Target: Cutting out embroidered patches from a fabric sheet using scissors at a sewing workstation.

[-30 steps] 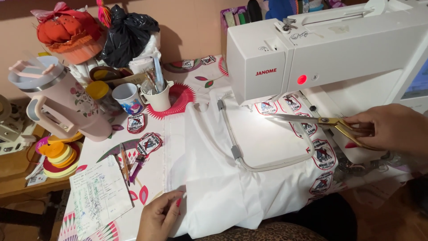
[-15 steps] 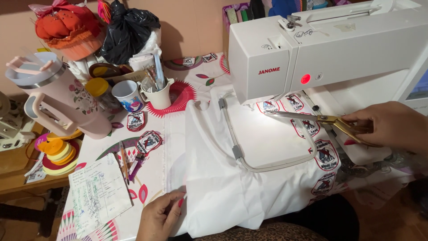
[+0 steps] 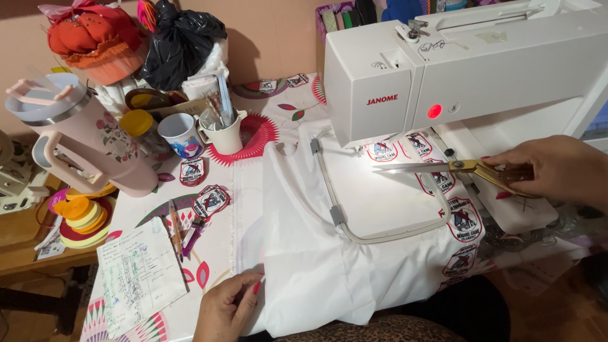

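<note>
My right hand (image 3: pixel 557 172) grips gold-handled scissors (image 3: pixel 443 168), blades shut and pointing left over white fabric (image 3: pixel 316 266) stretched in a white embroidery hoop (image 3: pixel 335 218). The hoop sits under the white embroidery machine (image 3: pixel 456 69), whose red light is on. Round embroidered patches (image 3: pixel 463 218) lie along the fabric's right side. My left hand (image 3: pixel 228 307) rests at the near edge of the table, fingertips pinching the fabric's lower left edge.
A pink lidded tumbler (image 3: pixel 82 145), a mug (image 3: pixel 180 134) and a white cup of tools (image 3: pixel 225 130) stand at the left. Loose patches (image 3: pixel 211 201), pens (image 3: pixel 180 228), a written paper sheet (image 3: pixel 139 272) and ribbon rolls (image 3: pixel 79 218) lie nearby. A black bag (image 3: pixel 180 41) sits behind.
The scissors in my right hand have shifted slightly left over the hoop. My left hand stays on the fabric edge.
</note>
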